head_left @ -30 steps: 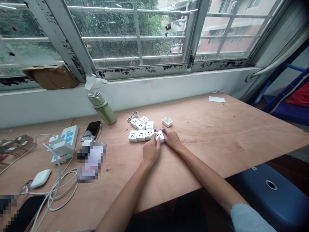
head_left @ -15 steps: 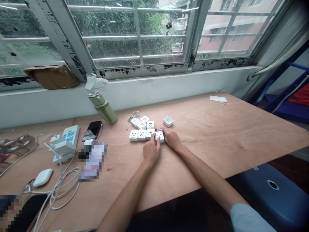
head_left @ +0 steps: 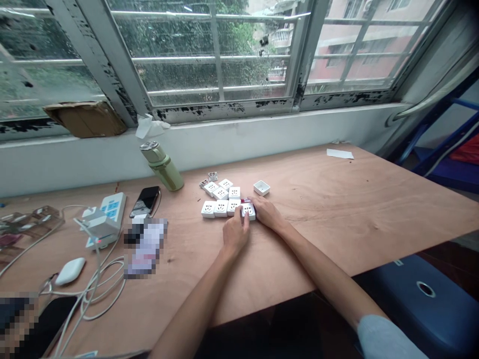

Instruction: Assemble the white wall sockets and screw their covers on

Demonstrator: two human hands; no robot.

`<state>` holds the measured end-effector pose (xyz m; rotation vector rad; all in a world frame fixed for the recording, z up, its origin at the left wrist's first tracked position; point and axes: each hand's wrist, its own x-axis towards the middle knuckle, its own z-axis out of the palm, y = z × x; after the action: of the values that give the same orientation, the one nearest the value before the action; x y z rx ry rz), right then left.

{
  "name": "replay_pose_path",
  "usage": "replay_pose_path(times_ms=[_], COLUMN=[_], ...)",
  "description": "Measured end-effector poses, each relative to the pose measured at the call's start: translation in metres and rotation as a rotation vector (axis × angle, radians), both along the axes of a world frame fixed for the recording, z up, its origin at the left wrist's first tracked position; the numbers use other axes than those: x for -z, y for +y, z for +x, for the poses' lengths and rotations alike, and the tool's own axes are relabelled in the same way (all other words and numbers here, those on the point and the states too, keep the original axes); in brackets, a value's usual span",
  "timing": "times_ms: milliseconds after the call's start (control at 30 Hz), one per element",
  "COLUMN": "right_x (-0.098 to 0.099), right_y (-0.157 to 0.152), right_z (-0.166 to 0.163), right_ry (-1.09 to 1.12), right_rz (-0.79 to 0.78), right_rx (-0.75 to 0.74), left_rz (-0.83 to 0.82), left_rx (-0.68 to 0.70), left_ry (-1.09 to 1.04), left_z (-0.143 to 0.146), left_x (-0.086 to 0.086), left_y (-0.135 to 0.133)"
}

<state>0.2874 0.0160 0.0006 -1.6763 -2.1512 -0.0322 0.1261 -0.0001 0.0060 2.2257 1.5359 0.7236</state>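
- My left hand (head_left: 235, 234) was curled, its fingertips (head_left: 240, 215) pressed against the near left side of the end socket (head_left: 248, 212), a white square outlet module.
- My right hand (head_left: 267, 212) came in from the other side, its fingers (head_left: 253, 201) pressed over the socket's far right corner, so the two hands pinched it between them.
- The end socket sat on the table (head_left: 337, 199) at the right end of the front row, just beside its neighbour.
- A small red piece (head_left: 246, 200) showed just behind it, beside my right fingers.
- Three more sockets (head_left: 220, 208) completed the front row, and four (head_left: 220, 193) lay clustered behind them.
- Two small loose parts (head_left: 212, 176) lay beyond the cluster.
- A small white case (head_left: 261, 187) stood open-side up, just right of the cluster.
- Further left stood a green bottle (head_left: 161, 166), near a phone (head_left: 145, 201) and a power strip (head_left: 112, 213).
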Motion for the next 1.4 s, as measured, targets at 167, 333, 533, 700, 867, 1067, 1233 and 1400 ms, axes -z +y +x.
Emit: replay_pose_path(times_ms=[167,333,533,700,867,1067,1233,1400], right_x=[-0.011,-0.011,-0.003,0.009,0.003,-0.007,-0.004,-0.002], right_y=[0.003,0.004,0.007,0.011,0.005,-0.009,-0.010,-0.010], right_z=[-0.004,-0.009,-0.005,0.008,0.007,-0.016,-0.024,-0.024], right_ry=[-0.123,-0.210,-0.193,0.071,0.447,0.599,0.571,0.529], right_rz=[-0.038,0.022,0.038,0.116,0.204,0.203,0.188,0.201], right_rx=[-0.021,-0.060,-0.050,-0.053,-0.083,-0.114,-0.120,-0.102], left_rz=[0.003,0.002,-0.008,-0.012,-0.020,-0.027,-0.049,-0.070], left_rx=[0.007,0.007,0.010,0.019,0.027,0.051,0.064,0.062], left_ry=[-0.024,-0.061,-0.120,-0.132,-0.127,-0.123,-0.111,-0.092], left_z=[0.000,-0.001,-0.001,-0.002,-0.003,-0.004,-0.005,-0.005], left_x=[0.001,0.002,0.003,0.002,0.000,0.001,0.000,-0.003], left_y=[0.000,0.000,0.001,0.000,-0.001,0.000,0.000,-0.001])
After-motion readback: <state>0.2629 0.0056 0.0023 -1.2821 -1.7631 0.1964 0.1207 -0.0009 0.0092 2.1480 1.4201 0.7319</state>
